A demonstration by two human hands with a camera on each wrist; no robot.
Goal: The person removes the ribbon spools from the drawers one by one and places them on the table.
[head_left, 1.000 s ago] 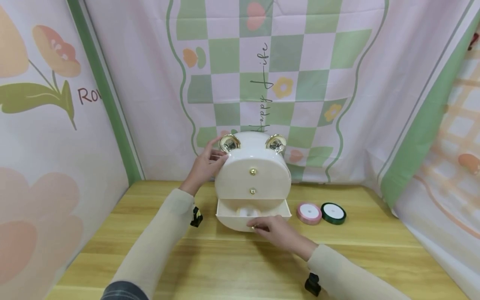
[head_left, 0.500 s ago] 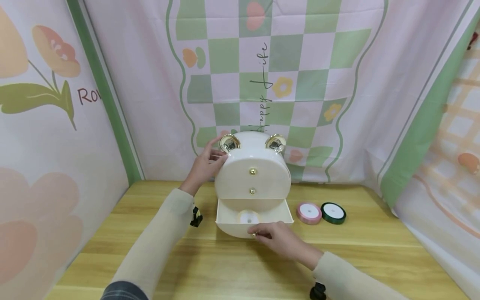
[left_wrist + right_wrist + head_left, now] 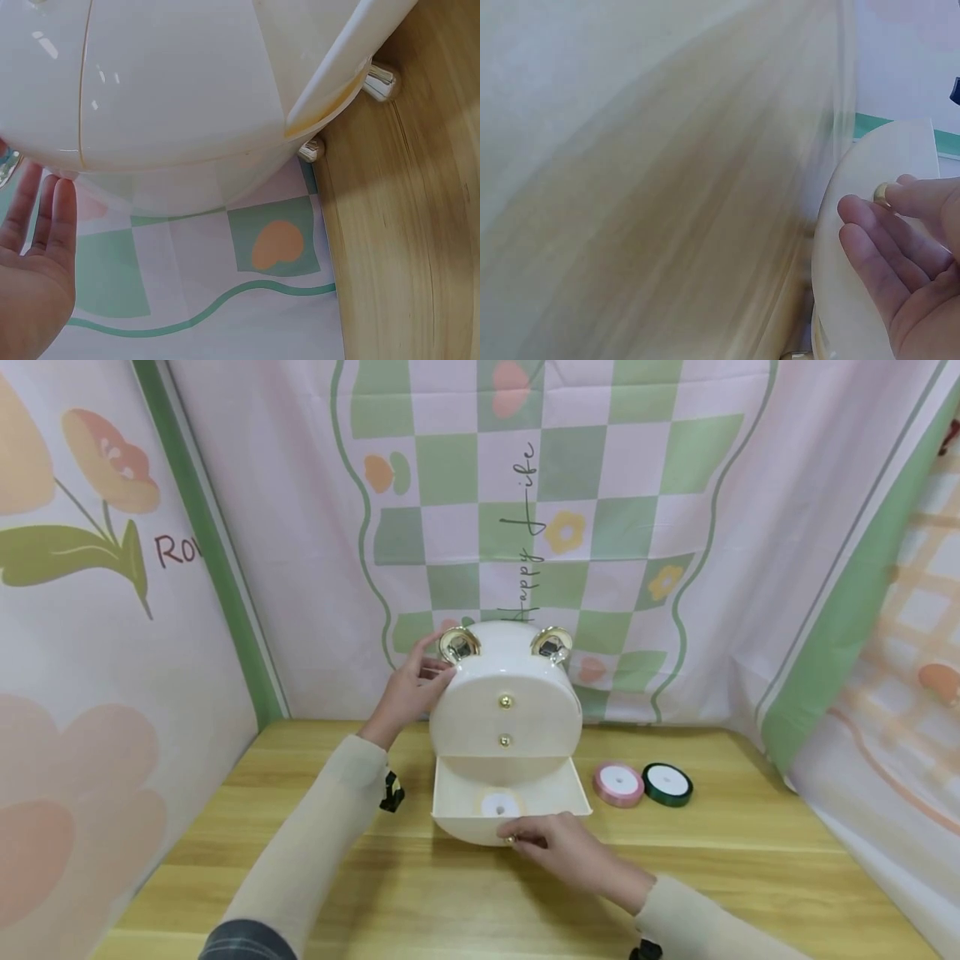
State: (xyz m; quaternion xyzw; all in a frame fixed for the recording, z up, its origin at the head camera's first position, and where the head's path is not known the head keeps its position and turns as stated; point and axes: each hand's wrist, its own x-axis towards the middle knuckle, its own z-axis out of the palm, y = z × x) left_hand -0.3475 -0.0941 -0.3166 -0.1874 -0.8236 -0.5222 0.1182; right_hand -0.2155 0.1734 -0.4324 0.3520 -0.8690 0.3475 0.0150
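Note:
A rounded white drawer box (image 3: pixel 480 720) with two gold-rimmed ears stands on the table, its bottom drawer (image 3: pixel 459 833) pulled out. My right hand (image 3: pixel 566 853) pinches the gold knob (image 3: pixel 881 195) on that drawer's front, as the right wrist view also shows. My left hand (image 3: pixel 408 693) rests against the box's upper left side, beside the left ear (image 3: pixel 459 646). In the left wrist view its fingers (image 3: pixel 63 217) lie fairly straight along the white shell. Inside the drawer lies a pale ribbon roll (image 3: pixel 498 802) with a white core, partly hidden by the drawer front.
Right of the box, a pink ribbon roll (image 3: pixel 618 784) and a dark green ribbon roll (image 3: pixel 667 784) lie flat, side by side. A printed curtain (image 3: pixel 690 635) hangs behind the wooden table (image 3: pixel 360 885). Small gold feet (image 3: pixel 382 81) carry the box.
My right hand has moved toward me with the knob, and the drawer has slid further out. More of the pale ribbon roll shows. The left hand stays in place.

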